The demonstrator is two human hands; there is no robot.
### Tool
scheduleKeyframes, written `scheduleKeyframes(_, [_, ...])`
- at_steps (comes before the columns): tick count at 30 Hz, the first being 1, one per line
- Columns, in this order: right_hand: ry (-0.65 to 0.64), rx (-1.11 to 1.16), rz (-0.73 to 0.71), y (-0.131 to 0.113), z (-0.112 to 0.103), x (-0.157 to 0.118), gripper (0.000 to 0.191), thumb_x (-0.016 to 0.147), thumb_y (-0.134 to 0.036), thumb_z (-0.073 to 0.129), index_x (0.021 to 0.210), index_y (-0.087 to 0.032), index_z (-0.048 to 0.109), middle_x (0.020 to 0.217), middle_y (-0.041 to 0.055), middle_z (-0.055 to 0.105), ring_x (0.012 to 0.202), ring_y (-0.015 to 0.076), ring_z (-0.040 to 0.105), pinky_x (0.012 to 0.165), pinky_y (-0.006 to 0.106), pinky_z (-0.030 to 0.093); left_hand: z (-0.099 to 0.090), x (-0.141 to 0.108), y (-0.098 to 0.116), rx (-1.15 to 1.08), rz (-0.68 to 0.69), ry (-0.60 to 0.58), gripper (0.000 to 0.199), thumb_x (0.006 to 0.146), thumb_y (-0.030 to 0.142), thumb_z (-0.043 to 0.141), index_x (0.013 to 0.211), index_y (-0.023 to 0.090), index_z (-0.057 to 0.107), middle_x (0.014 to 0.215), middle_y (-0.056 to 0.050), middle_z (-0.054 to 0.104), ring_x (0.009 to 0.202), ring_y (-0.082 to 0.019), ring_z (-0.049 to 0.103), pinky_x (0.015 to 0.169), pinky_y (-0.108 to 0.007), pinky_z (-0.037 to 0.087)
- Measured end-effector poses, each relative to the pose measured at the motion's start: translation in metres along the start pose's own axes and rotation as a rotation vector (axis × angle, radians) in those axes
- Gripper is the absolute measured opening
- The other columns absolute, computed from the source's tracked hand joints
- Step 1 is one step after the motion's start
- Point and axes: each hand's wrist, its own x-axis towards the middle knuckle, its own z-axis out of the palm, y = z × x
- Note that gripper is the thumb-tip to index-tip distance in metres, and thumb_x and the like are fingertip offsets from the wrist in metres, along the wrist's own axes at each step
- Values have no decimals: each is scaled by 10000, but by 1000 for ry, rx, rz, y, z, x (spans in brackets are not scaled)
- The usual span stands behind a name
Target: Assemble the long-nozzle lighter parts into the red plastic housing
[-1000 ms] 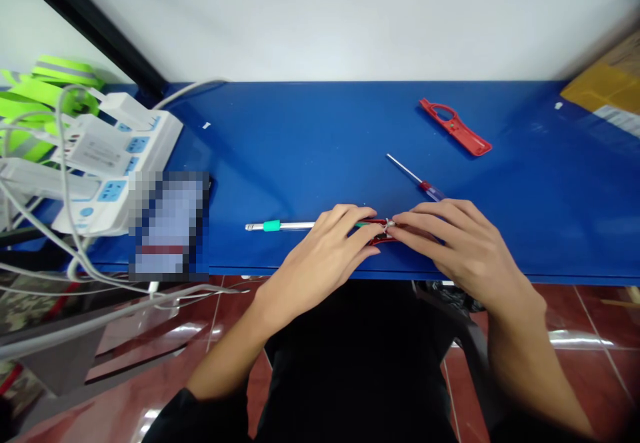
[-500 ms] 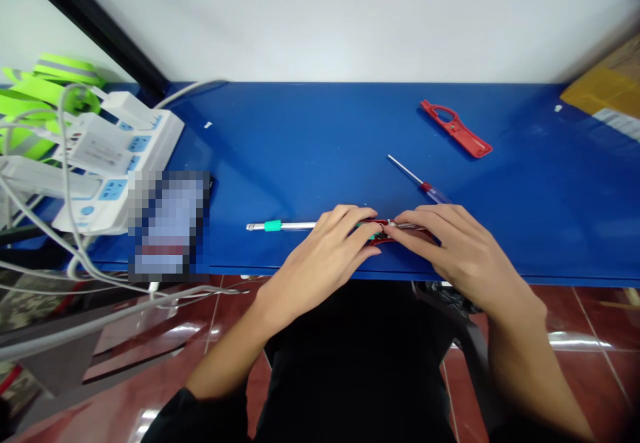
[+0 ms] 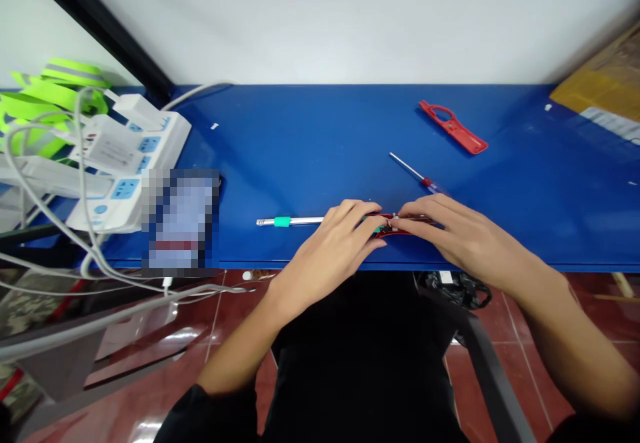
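An opened long-nosed lighter (image 3: 306, 221) lies near the table's front edge, its metal tube with a green sleeve pointing left. Its red half-handle holds small inner parts, mostly covered by my fingers. Closed over the tube end of the handle is my left hand (image 3: 335, 246). From the other side, my right hand (image 3: 463, 239) pinches at the middle of the handle with thumb and forefinger; any small part between them is hidden. Just beyond the right hand, a screwdriver (image 3: 410, 168) with a clear and red grip is partly covered. The lighter's other red half-shell (image 3: 461, 133) lies farther back.
A white power strip (image 3: 167, 139) with chargers and tangled cables stands on the left. Beside it a phone (image 3: 180, 223) is plugged in. Neon-yellow straps (image 3: 35, 106) lie behind. A taped cardboard box (image 3: 595, 89) sits at the right, on the blue table (image 3: 300, 143).
The view has shifted slightly. My right forearm has swung outward to the right and the hand lies flatter, its fingertips still at the handle. My left hand stays on the lighter.
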Motion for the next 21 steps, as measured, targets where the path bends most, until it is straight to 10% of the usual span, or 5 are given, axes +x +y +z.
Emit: scheduleKeyframes(21, [98,-79,-16,6,1,12,442,1066,-72,473,1470,-184,616,1298,144,696,1184,265,651,996,430,575,-1,-3,3,-112,-69,80,454,1106,418,574,1490,194,482,1483,-112,638,1374,-236,580,1161,-438,493])
